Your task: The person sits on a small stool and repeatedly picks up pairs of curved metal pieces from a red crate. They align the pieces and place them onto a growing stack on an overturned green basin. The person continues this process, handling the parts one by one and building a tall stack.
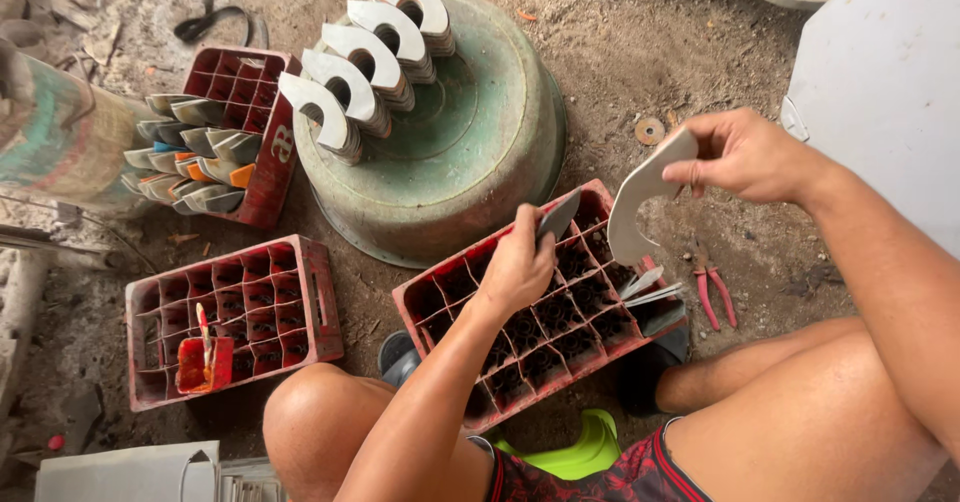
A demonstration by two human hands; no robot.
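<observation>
My right hand pinches a pale, curved sheet-metal piece by its top end, above the right side of a red divided crate in front of me. My left hand rests on that crate and grips a small grey flat tool or blade pointing up and right. Several more flat metal pieces lie on the crate's right edge. Several stacks of similar curved pieces stand on an upturned green basin beyond the crate.
Red-handled pliers lie on the dirt floor right of the crate. A second red crate sits at left, a third behind it holds painted metal pieces. A round washer lies near a white panel.
</observation>
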